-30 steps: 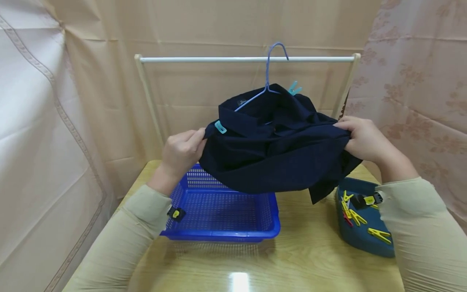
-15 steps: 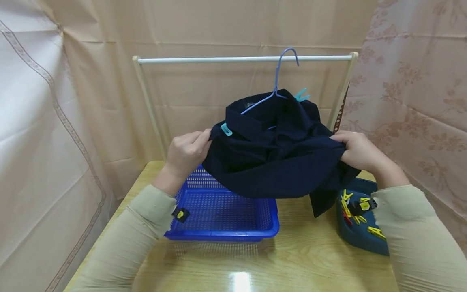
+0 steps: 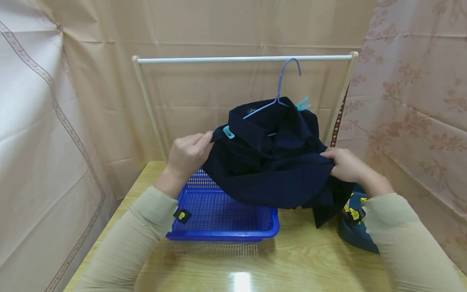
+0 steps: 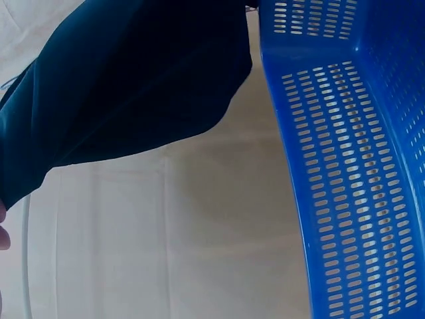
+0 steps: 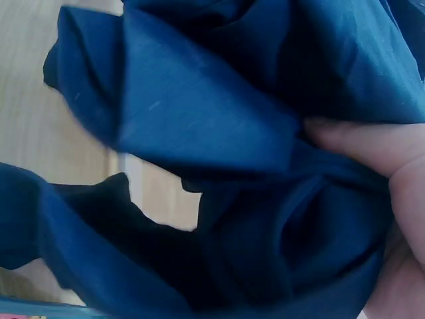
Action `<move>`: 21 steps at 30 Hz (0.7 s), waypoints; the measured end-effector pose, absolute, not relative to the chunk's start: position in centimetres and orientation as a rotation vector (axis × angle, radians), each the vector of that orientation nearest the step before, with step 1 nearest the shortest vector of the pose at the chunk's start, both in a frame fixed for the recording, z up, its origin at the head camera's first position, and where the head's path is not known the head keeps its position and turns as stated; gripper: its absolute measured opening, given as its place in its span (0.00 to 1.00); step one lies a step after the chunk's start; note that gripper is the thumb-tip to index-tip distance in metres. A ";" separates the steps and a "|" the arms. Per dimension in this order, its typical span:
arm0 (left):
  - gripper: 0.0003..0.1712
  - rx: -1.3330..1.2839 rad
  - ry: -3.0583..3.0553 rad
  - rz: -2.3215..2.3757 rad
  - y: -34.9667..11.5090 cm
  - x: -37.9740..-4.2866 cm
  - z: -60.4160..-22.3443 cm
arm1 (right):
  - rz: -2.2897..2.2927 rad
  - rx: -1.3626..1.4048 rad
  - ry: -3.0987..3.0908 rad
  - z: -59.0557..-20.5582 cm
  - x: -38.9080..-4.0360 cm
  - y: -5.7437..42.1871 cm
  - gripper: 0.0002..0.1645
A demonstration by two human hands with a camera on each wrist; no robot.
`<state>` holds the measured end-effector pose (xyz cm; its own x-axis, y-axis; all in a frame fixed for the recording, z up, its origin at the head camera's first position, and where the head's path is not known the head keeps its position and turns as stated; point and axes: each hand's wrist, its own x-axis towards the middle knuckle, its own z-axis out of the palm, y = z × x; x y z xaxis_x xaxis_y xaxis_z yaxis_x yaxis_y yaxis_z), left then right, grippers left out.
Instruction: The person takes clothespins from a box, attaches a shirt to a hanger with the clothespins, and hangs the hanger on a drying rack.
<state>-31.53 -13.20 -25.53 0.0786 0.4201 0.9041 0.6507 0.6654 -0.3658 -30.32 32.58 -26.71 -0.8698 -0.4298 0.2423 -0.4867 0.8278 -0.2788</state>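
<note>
A dark navy collared shirt [image 3: 277, 178] is bunched on a light blue wire hanger [image 3: 280, 85], whose hook stands in front of the white rail. Light blue clothespins sit at both shoulders, a left clothespin [image 3: 228, 132] and a right clothespin [image 3: 303, 104]. My left hand [image 3: 191, 154] pinches the shirt at its left shoulder end. At the other side, my right hand [image 3: 346, 165] grips the cloth between thumb and fingers; the right wrist view shows its thumb [image 5: 352, 139] pressed into the folds. The fingertips of the right hand are hidden behind the fabric.
Under the shirt stands a blue perforated basket [image 3: 222, 235] on the wooden table [image 3: 292, 263]. A dark teal tray [image 3: 359, 239] with yellow clothespins [image 3: 352, 213] is at the right, partly covered by my arm. The white rail [image 3: 204, 60] crosses behind.
My right hand has moved down and to the left with the cloth. The shirt and hanger have sunk and shifted right, so the hook has dropped to the rail's height.
</note>
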 end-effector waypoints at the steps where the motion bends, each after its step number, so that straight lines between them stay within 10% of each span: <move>1: 0.06 -0.913 -1.551 -0.215 -13.2 -31.5 -25.5 | 0.483 0.732 -2.850 -27.0 -30.4 32.5 0.11; 21: 0.11 -0.904 -1.569 -0.219 -14.1 -31.3 -25.8 | 0.461 0.897 -2.943 -31.1 -30.9 31.3 0.15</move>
